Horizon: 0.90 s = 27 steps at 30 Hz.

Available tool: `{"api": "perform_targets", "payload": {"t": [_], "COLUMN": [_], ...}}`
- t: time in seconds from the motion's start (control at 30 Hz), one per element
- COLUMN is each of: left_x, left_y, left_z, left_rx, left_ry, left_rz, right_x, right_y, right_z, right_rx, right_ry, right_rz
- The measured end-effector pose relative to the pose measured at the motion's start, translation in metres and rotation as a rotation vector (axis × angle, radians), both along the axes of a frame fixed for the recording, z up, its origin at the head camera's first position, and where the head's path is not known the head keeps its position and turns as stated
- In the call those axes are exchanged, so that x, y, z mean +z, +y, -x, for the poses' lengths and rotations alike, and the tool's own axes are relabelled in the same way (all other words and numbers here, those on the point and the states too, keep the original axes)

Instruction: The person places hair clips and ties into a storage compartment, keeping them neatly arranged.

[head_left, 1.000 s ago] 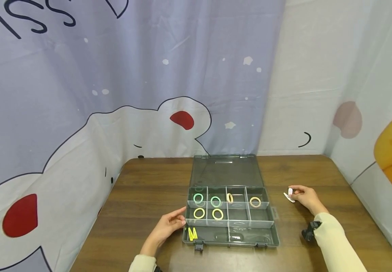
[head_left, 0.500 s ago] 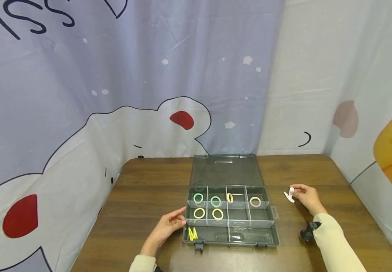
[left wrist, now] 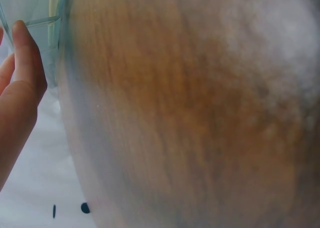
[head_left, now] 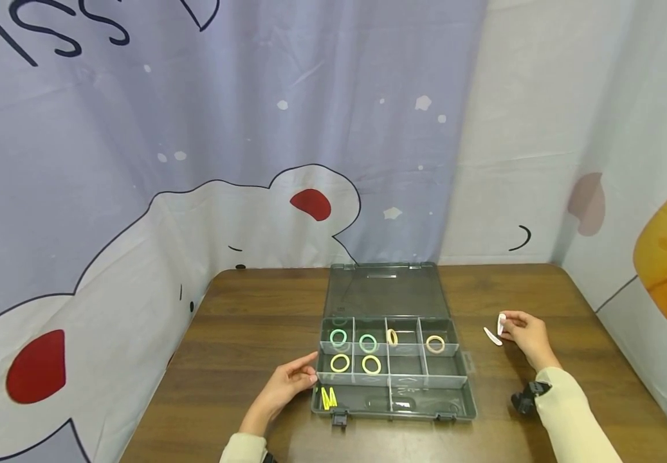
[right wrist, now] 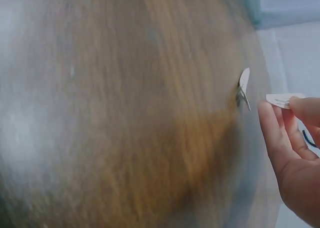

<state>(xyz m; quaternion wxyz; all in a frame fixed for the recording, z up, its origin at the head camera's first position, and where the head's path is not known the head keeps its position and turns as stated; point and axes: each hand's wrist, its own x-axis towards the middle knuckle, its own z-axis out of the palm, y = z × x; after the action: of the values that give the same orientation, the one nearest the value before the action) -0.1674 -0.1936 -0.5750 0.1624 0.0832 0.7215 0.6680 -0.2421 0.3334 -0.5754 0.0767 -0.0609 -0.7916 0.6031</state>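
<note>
In the head view my right hand (head_left: 529, 335) pinches a white hair clip (head_left: 502, 323) between thumb and fingertips, to the right of the box. A second white hair clip (head_left: 492, 336) lies on the table just left of it; the right wrist view shows this clip (right wrist: 244, 83) with its metal part sticking out. My left hand (head_left: 284, 386) rests at the left side of a grey see-through divided box (head_left: 393, 418), fingers fairly straight and touching its wall. In the left wrist view those fingers (left wrist: 27, 58) lie against the clear plastic.
The box's lid (head_left: 384, 292) stands open at the back. Inside are green rings (head_left: 338, 337), yellow rings (head_left: 340, 363), peach rings (head_left: 435, 344) and yellow clips (head_left: 328, 398) in separate compartments. A wooden table (head_left: 240, 321) carries it all, with a printed curtain (head_left: 391, 128) behind.
My right hand has moved slightly right, taking the pinched hair clip away from the one on the table and turning it more upright. The left hand and box look unchanged.
</note>
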Motion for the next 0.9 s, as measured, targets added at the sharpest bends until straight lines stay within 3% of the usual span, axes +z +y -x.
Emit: {"api": "perform_targets", "payload": {"t": [0.37, 0.73, 0.9], "left_x": [-0.002, -0.003, -0.002], "left_y": [0.0, -0.001, -0.001], "left_z": [0.001, 0.0, 0.0], "left_rx": [0.011, 0.002, 0.007], "left_ry": [-0.014, 0.033, 0.021], "left_rz": [0.007, 0.001, 0.003], "right_x": [0.017, 0.048, 0.058], "right_y": [-0.024, -0.076, -0.107], "right_z": [-0.005, -0.019, -0.027], "right_rx": [-0.023, 0.029, 0.027], "right_ry": [0.088, 0.062, 0.028], "right_rz": [0.049, 0.164, 0.169]}}
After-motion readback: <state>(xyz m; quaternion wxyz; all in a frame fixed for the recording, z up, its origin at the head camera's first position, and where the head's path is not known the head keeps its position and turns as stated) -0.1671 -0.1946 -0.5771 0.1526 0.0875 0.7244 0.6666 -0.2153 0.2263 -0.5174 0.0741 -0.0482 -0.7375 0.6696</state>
